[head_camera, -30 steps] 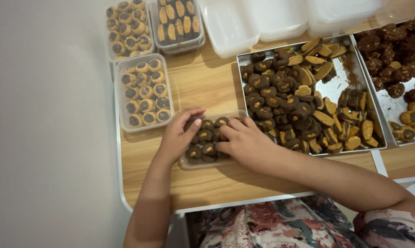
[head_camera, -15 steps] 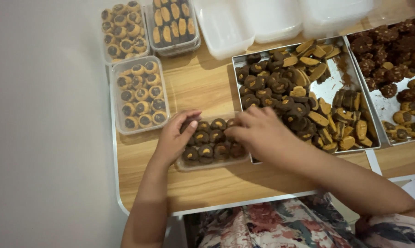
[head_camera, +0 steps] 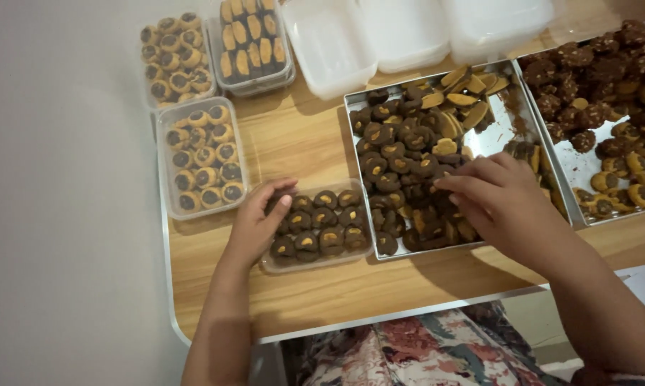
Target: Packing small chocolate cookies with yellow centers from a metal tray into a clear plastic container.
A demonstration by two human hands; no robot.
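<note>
While left hand (head_camera: 255, 227) steadies box (head_camera: 315, 263), right hand (head_camera: 505, 202) reaches tray (head_camera: 494, 139).

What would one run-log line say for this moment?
left hand: resting on clear cookie tub | right hand: fingers on dark cookies in metal tray | table: wooden

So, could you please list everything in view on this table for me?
clear tub: one, dark cookies with orange centres, front, left hand on it
steel tray: one, dark and tan cookies, centre right
second tray: one, dark clustered cookies, far right
filled tubs: three, clear, far left
empty tubs: several, white, top
table: one, wood with pale rim
left hand: steadies the clear tub's left edge
right hand: over the steel tray, fingertips on dark cookies
</note>
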